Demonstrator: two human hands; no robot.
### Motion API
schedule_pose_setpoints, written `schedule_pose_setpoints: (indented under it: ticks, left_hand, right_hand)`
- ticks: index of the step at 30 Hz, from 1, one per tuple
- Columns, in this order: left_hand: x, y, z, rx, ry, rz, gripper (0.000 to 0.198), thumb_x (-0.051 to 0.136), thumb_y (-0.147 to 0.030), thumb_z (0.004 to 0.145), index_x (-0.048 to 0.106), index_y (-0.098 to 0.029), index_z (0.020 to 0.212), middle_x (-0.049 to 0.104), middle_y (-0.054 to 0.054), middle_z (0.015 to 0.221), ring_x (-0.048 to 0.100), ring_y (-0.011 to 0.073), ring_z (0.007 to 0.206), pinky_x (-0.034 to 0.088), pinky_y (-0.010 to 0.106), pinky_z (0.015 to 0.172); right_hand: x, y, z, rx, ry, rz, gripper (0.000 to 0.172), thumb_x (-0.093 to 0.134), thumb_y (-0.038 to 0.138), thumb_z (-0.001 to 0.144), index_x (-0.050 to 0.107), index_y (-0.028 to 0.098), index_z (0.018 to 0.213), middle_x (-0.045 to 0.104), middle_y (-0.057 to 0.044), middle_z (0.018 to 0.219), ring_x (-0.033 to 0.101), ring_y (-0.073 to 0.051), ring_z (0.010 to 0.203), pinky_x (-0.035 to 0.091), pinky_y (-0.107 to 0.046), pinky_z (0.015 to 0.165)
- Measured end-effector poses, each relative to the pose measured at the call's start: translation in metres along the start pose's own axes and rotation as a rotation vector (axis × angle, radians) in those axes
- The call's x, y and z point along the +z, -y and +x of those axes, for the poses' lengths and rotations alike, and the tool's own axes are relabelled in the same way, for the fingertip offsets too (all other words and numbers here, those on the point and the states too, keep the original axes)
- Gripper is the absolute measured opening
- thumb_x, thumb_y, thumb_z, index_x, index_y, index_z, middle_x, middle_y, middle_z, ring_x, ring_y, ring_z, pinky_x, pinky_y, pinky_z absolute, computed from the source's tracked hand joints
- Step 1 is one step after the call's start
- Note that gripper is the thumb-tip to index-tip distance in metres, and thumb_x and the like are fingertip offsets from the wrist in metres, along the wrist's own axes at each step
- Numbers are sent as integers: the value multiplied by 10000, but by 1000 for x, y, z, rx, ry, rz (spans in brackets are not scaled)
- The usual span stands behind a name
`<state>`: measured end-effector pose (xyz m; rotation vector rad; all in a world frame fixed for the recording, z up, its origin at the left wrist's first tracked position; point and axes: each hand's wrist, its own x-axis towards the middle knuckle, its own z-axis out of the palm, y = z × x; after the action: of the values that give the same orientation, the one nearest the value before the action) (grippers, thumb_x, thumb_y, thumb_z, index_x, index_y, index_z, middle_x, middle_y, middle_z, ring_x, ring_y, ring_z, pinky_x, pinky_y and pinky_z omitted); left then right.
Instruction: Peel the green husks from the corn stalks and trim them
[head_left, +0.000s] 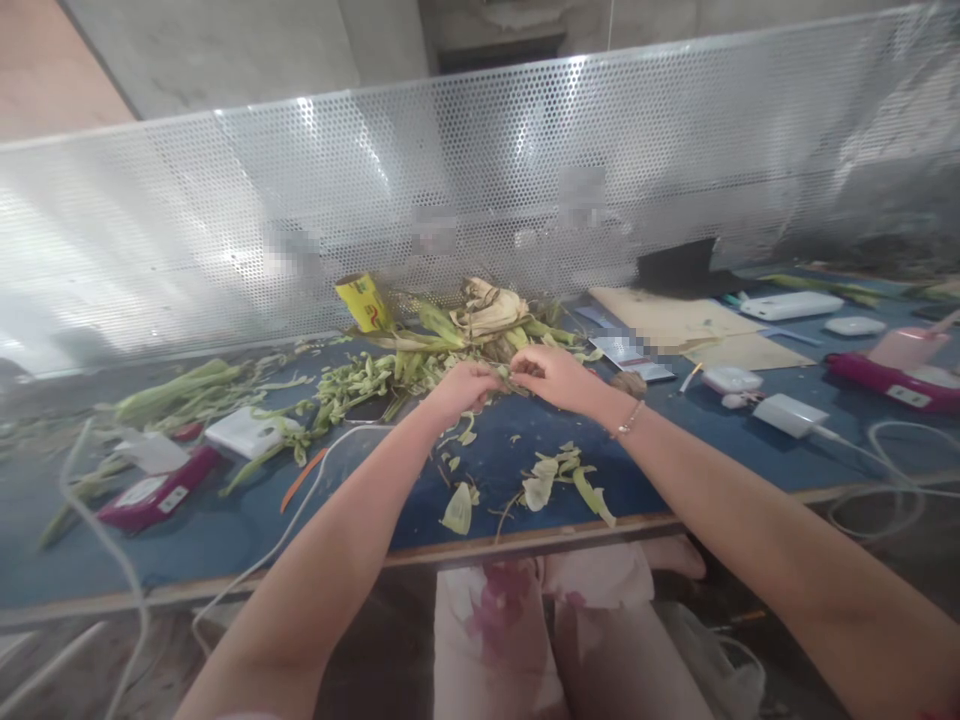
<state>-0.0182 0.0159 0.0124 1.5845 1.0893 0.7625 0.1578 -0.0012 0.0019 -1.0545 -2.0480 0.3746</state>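
Observation:
Over the blue table (480,485), close together at the middle, are my left hand (469,388) and my right hand (547,374). Both have their fingertips pinched and face each other. A small pale bit seems to sit between them, too small to name. Just behind is a pile of green stalks and leaves (435,345) with a pale, withered leafy head (491,305) on top. Small green plant pieces (349,385) are heaped left of my left hand. Torn pale green leaves (540,485) lie nearer the table's front edge.
A perforated metal screen (495,180) runs along the back. A yellow tube (364,302) leans near it. At left are a magenta device (159,490), a white box (251,432) and a cable. Brown papers (675,315), a white adapter (789,412) and another magenta device (892,385) are right.

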Motion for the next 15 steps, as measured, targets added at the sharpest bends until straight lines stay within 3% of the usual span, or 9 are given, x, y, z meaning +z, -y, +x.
schedule_pose_setpoints:
  ticks: [4,9,15]
  left_hand:
    - [2,0,0,89,-52,18,95,548,-188,637,536,-136,558,417,-50,384,344,36,320,249,178,364]
    - [7,5,4,168,-56,-55,216,591,-319,686,472,-149,627,513,-30,529,476,65,450,399,197,464]
    - [11,9,4,290,-169,200,199,635,-311,664,522,-147,677,568,-8,550,547,105,517,418,212,512]
  right_hand:
    - [1,-1,0,97,37,132,96,543,251,773,597,175,754,621,-2,627,577,-125,577,437,-265,581]
    - [4,-7,2,162,43,217,124,579,288,740,594,169,709,630,-5,589,593,-132,535,447,-263,551]
    - [10,-7,2,188,-35,179,118,515,229,733,593,172,665,608,-2,549,578,-126,510,423,-230,495]
